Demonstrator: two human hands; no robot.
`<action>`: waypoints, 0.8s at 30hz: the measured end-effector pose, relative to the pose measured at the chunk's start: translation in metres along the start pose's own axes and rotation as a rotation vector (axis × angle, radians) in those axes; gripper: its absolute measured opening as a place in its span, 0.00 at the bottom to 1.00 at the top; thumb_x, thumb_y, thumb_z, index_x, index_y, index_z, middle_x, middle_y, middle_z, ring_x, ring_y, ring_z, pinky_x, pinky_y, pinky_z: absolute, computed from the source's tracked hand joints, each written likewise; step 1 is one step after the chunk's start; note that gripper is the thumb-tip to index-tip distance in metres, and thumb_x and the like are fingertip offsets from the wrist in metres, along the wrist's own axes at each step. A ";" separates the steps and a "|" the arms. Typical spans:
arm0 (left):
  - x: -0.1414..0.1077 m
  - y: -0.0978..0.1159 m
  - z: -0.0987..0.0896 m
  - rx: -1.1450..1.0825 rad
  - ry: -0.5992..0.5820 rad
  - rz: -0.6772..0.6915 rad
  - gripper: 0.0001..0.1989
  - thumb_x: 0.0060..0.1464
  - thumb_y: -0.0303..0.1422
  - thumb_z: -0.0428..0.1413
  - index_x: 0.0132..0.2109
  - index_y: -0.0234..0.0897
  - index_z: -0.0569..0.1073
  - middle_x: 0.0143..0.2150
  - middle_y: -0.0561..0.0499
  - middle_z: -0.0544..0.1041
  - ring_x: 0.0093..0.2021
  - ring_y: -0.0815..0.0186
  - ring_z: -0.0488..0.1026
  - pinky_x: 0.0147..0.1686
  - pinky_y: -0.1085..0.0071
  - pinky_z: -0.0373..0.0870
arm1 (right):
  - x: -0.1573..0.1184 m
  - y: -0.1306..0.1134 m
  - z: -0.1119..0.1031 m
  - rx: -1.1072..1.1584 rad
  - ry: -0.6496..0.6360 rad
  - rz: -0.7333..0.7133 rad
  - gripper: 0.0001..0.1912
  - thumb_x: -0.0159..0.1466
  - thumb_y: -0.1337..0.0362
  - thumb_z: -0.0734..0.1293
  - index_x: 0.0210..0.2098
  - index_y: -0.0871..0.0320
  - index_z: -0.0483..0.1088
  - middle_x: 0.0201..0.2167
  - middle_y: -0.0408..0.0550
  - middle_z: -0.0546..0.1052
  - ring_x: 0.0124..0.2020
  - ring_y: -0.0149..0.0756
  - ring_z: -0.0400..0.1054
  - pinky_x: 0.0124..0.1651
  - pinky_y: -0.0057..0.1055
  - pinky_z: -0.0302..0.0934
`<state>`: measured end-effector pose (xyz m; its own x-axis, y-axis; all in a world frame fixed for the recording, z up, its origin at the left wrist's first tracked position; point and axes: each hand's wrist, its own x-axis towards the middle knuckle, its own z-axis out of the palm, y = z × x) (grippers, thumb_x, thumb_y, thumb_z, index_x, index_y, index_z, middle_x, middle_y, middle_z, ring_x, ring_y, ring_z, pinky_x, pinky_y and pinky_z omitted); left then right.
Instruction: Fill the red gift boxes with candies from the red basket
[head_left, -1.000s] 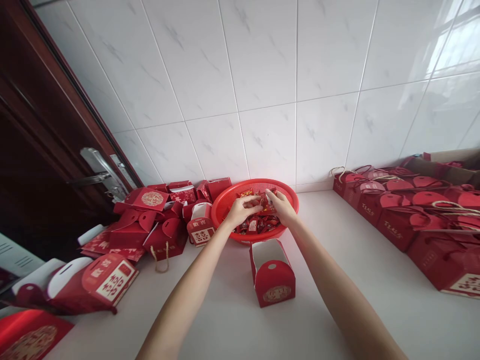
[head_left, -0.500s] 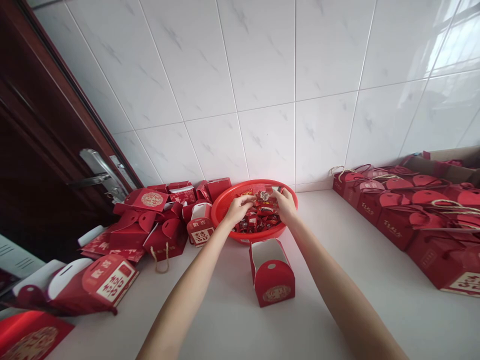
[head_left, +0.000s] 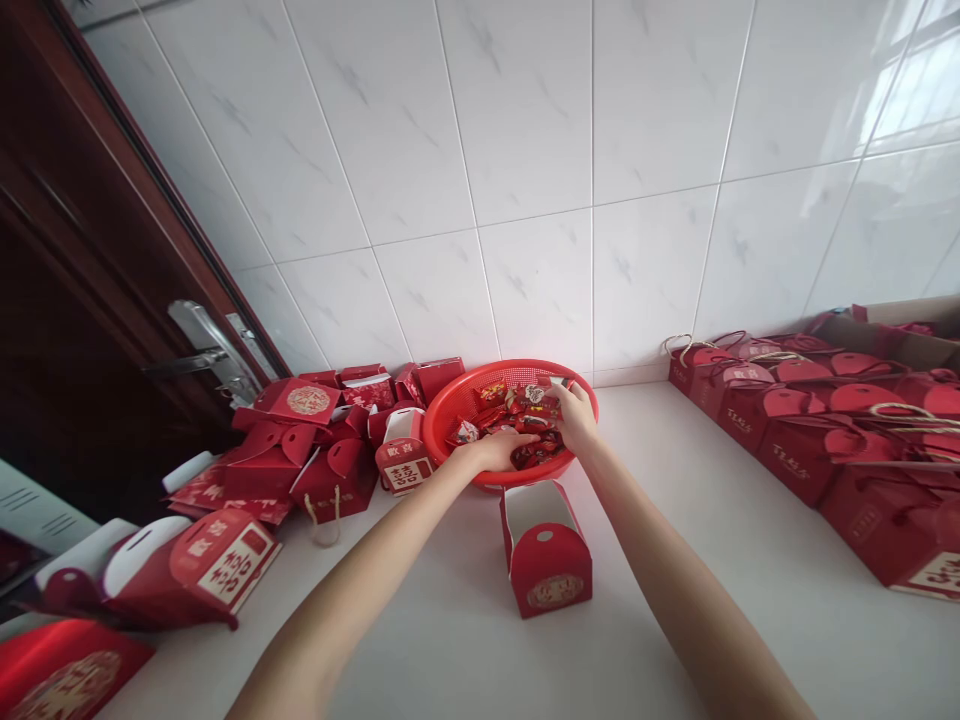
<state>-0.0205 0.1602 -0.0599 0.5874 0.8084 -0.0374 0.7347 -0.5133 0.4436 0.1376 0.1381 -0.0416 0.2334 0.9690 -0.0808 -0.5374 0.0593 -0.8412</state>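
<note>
Your left hand (head_left: 508,452) reaches over the near side of the round red plastic mesh basket (head_left: 448,400), its fingers among the small, glossy, red-wrapped sweets (head_left: 491,416); whether it grips any, you cannot tell from this view. Your right hand (head_left: 574,412), at the basket's right side, is narrowed on a shiny red packet with a pale emblem (head_left: 535,396), held above the other sweets. Just in front of the basket, between your forearms, an open-topped red cardboard box with a white interior (head_left: 551,570) stands upright on the smooth white tabletop (head_left: 465,620), its round-topped end towards you.
</note>
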 end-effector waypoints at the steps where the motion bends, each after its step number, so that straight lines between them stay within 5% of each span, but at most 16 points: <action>1: 0.001 0.001 0.000 0.021 -0.013 0.004 0.28 0.34 0.25 0.63 0.48 0.45 0.80 0.46 0.46 0.80 0.47 0.51 0.76 0.45 0.67 0.69 | 0.000 0.000 0.000 0.000 0.002 0.001 0.11 0.46 0.68 0.67 0.26 0.54 0.59 0.23 0.38 0.71 0.26 0.32 0.68 0.23 0.27 0.64; 10: 0.026 0.022 0.000 0.126 -0.147 0.171 0.13 0.40 0.22 0.57 0.34 0.42 0.78 0.39 0.49 0.80 0.39 0.57 0.76 0.40 0.69 0.68 | 0.000 0.003 0.000 -0.005 0.014 -0.008 0.12 0.46 0.67 0.67 0.26 0.54 0.57 0.22 0.37 0.70 0.25 0.32 0.67 0.23 0.26 0.62; 15: 0.039 0.026 0.006 0.189 -0.199 0.153 0.07 0.42 0.24 0.57 0.30 0.39 0.74 0.43 0.46 0.79 0.37 0.59 0.74 0.34 0.69 0.65 | 0.002 0.005 -0.001 -0.010 0.017 -0.006 0.13 0.46 0.67 0.67 0.26 0.54 0.57 0.21 0.37 0.69 0.24 0.31 0.66 0.23 0.26 0.63; 24: 0.032 0.026 0.004 0.123 -0.281 0.058 0.07 0.42 0.24 0.55 0.30 0.38 0.74 0.27 0.53 0.76 0.27 0.65 0.70 0.29 0.72 0.63 | 0.001 0.006 -0.001 -0.003 -0.008 0.002 0.12 0.46 0.67 0.66 0.26 0.54 0.57 0.21 0.36 0.70 0.23 0.31 0.66 0.22 0.25 0.61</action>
<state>0.0184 0.1716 -0.0528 0.6878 0.6742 -0.2691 0.7227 -0.6011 0.3413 0.1354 0.1390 -0.0471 0.2263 0.9709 -0.0781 -0.5353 0.0570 -0.8427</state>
